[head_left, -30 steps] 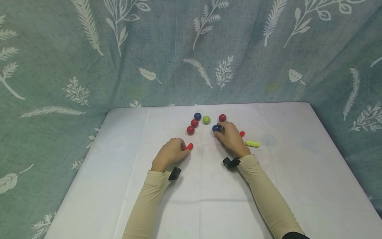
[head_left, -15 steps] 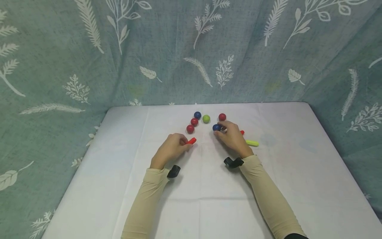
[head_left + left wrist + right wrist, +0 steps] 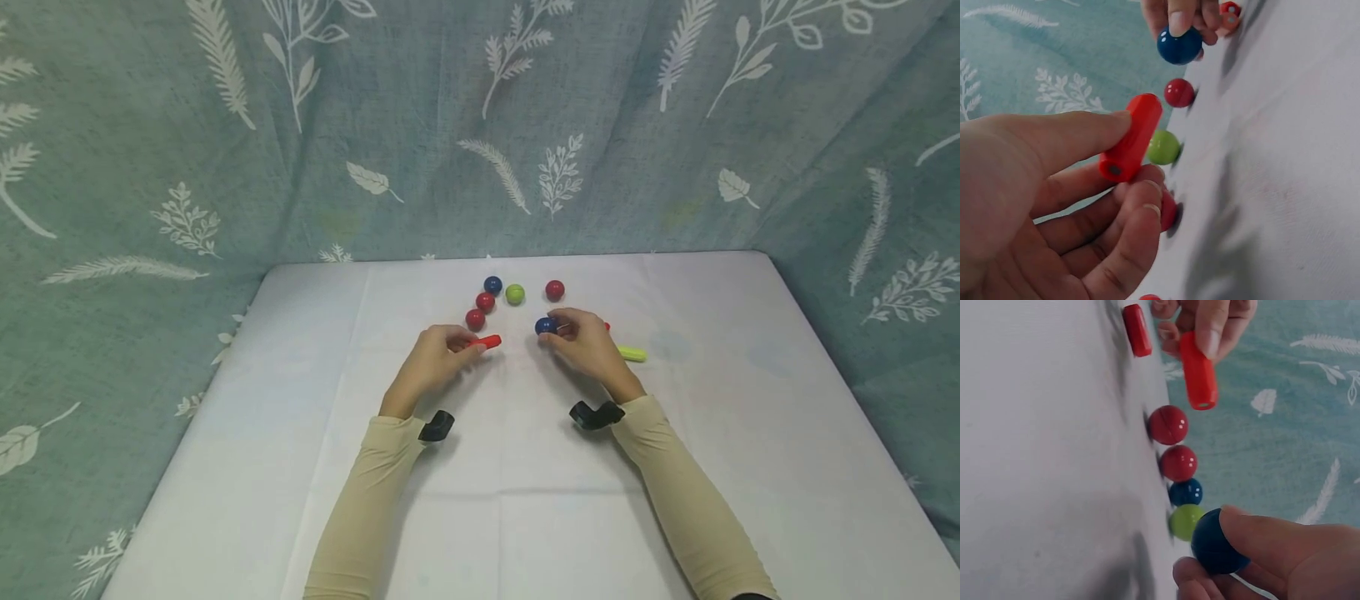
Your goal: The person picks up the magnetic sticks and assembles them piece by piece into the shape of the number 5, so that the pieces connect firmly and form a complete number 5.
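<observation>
Between thumb and fingers my left hand (image 3: 437, 357) pinches a short red stick (image 3: 1137, 134), with a grey spot in its end face like a magnet. Its far end points toward the other hand. My right hand (image 3: 591, 348) pinches a glossy blue ball (image 3: 1215, 545) and holds it just above the cloth. A gap separates the stick from this ball. Behind the hands lie two red balls (image 3: 476, 319), a second blue ball (image 3: 492, 285) and a green ball (image 3: 515, 293). Another red ball (image 3: 555, 290) sits just behind the held blue one.
A yellow-green stick (image 3: 633, 354) lies beside my right wrist, and a red stick (image 3: 1230, 17) shows partly behind the right hand. Another red stick (image 3: 1137, 330) rests on the cloth near my left hand. White cloth covers the table (image 3: 495, 542); a leaf-patterned curtain (image 3: 420, 125) hangs behind.
My left hand has moved forward and slightly right with the red stick, which now lies more level and nearer the blue ball. My right hand has shifted only slightly, still holding the ball.
</observation>
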Tool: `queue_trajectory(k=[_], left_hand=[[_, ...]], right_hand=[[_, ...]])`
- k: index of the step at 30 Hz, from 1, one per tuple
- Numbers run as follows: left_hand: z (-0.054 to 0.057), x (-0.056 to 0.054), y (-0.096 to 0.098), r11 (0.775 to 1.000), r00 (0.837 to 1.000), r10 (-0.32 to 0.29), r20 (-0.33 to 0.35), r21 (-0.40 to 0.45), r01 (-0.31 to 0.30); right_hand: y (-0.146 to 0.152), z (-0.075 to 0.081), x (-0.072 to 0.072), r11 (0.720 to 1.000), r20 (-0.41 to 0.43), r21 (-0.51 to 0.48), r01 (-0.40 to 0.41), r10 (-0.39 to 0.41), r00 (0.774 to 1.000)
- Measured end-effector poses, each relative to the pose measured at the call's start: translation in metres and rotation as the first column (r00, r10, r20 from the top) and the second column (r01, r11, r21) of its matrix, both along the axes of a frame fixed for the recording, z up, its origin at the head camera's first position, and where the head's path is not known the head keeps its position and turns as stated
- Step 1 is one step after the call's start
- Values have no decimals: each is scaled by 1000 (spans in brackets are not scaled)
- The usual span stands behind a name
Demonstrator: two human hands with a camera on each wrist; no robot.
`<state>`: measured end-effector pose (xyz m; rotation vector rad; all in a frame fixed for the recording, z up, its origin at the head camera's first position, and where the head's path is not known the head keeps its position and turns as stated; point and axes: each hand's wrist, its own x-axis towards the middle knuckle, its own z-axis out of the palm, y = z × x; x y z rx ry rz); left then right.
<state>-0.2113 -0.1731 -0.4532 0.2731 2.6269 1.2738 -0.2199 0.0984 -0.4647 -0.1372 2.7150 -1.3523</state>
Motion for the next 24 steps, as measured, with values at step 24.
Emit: queue_trajectory(k=[24], left_hand=[[-15, -3, 14, 994, 999, 22, 23, 105, -24]], right_hand=[[10, -10, 12, 987, 43, -154, -51, 58, 997]])
